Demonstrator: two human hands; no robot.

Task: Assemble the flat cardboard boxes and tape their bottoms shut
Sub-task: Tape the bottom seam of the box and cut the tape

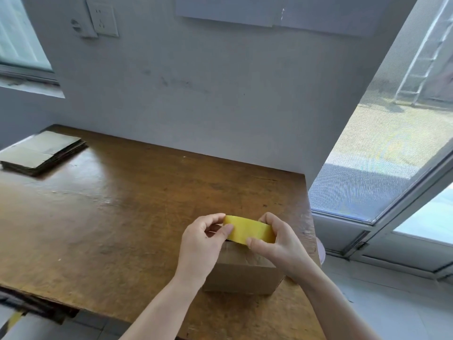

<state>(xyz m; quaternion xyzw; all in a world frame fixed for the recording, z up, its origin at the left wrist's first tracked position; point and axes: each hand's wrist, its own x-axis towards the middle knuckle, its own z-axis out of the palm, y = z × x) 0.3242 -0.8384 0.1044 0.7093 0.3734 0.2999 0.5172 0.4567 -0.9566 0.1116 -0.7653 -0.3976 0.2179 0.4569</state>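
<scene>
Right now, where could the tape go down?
Bare wood spans the middle of the table, between the flat cardboard stack far left and the box. Crowded near the right edge: left hand and right hand hold the tape.

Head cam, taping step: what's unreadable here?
Head view:
- Top seam of the box, taped or not: hidden under the tape roll, left hand and right hand.
- Tape's free end: not visible, perhaps under the left hand.
- Count in the flat cardboard stack: too small, edge-on.
- Items below the near edge of the table: blurred, cut by the frame.
</scene>
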